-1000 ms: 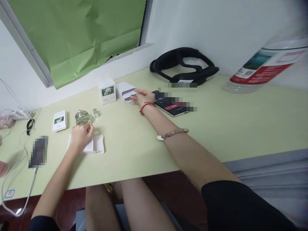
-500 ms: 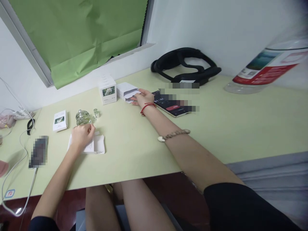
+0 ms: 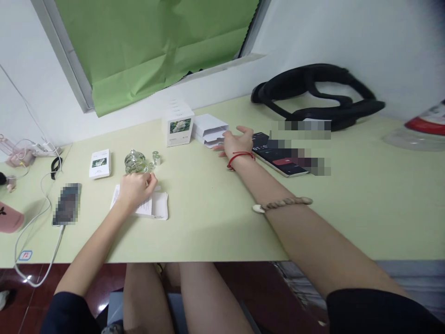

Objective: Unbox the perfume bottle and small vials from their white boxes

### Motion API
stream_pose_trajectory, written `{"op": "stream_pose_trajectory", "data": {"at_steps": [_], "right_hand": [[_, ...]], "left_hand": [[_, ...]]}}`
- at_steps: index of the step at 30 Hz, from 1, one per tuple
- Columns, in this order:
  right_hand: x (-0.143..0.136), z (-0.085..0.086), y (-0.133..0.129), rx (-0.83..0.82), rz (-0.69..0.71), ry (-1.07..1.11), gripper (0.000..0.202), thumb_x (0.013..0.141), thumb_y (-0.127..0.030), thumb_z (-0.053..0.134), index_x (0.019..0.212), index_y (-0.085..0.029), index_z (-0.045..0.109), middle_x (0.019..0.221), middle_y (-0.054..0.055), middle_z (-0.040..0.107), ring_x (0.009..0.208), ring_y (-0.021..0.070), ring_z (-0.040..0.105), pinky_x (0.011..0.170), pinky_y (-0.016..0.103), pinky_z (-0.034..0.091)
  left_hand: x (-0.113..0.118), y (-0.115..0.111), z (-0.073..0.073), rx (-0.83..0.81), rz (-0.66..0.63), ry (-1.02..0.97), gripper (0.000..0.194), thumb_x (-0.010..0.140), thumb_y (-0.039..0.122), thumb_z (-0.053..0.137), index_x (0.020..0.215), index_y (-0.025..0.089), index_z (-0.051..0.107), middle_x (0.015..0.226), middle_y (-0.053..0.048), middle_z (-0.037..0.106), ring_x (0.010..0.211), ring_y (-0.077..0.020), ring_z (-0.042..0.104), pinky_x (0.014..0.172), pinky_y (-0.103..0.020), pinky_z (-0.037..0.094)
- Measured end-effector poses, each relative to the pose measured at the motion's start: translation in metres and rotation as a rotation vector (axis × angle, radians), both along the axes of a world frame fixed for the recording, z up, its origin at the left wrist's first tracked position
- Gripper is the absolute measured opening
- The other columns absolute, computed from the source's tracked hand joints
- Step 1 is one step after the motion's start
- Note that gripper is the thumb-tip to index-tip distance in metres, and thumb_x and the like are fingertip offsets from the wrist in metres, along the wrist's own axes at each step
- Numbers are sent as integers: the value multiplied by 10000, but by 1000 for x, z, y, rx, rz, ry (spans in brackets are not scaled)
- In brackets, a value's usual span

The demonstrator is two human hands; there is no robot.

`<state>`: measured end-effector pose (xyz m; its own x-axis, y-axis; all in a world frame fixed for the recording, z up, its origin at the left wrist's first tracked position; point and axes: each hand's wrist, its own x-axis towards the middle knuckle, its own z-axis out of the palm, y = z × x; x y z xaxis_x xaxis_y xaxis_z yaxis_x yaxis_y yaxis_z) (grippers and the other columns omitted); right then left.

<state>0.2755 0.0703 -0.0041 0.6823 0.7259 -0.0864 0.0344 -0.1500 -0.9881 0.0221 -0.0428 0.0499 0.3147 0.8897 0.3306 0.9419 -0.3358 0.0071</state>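
Observation:
My left hand [image 3: 137,189] is closed above an opened white carton [image 3: 160,206] lying on the desk; whatever its fingers hold is hidden from me. Just behind that hand stands a cluster of clear rounded glass [image 3: 135,160], with small glass vials [image 3: 157,159] to its right. My right hand [image 3: 239,141] reaches to the open ends of stacked white boxes [image 3: 210,127], its fingers apart and partly hidden by the back of the hand. Left of these boxes is a row of upright white cartons with a flower picture [image 3: 180,127]. A single similar carton [image 3: 100,163] lies farther left.
A phone with a lit screen [image 3: 278,155] lies by my right wrist, with a black headset [image 3: 316,93] behind it. On the left are a charging phone [image 3: 67,204], its white cable [image 3: 48,204] and a pink cup [image 3: 10,218]. A clear bottle [image 3: 417,137] stands far right.
The view has swung, so the desk items sit farther right. My right hand's fingers have spread a little at the white boxes. My left hand stays closed above the opened carton.

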Motion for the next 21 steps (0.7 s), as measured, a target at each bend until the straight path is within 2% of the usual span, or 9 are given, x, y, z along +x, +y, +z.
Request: {"op": "stream_pose_trajectory", "data": {"at_steps": [2,4,6,8,10,15,21], "right_hand": [[-1,1,-4,-35,19,-110,503,823,-198,483,1312,-149,378,1199,146,530,504,73,547,460,238,441],[-2,1,-7,-85,61,-222,514,834,-240,487,1324,-157,359,1170,148,552,590,104,585,583,264,481],[-2,1,-9,-135,95,-325,531,847,-279,488,1334,-126,342,959,118,632,745,157,609,766,300,470],[-2,2,-9,-182,116,-395,546,862,-306,474,1340,-89,324,741,81,639,890,198,582,885,333,410],[-2,2,-10,-208,137,-427,561,873,-329,455,1347,-75,297,682,80,632,955,217,549,905,347,378],[-3,2,-9,-238,137,-462,557,880,-346,442,1339,-80,272,712,102,639,977,236,526,879,352,347],[1,-10,1,-219,94,-449,548,861,-330,444,1312,-73,268,776,105,611,890,232,524,836,362,343]], "left_hand": [[1,-1,0,-4,-6,4,419,900,282,378,570,167,610,604,-46,647,548,-126,542,534,-264,261],[2,-1,0,-10,-9,11,415,896,280,382,570,168,611,610,-47,649,554,-128,545,534,-265,260],[2,-1,0,-15,-12,11,410,895,282,383,577,170,616,620,-48,654,559,-131,548,537,-266,262],[3,0,-1,-18,-11,7,413,897,287,379,580,171,618,621,-48,655,558,-133,549,538,-268,262],[2,0,-1,-22,-8,7,417,897,293,376,579,170,618,620,-48,655,558,-136,550,536,-270,257],[2,0,-1,-24,-15,17,413,894,287,379,582,168,621,623,-52,653,557,-134,544,534,-268,249],[2,0,0,-24,-11,17,421,898,280,370,585,160,624,610,-59,640,554,-134,534,540,-264,254]]}}
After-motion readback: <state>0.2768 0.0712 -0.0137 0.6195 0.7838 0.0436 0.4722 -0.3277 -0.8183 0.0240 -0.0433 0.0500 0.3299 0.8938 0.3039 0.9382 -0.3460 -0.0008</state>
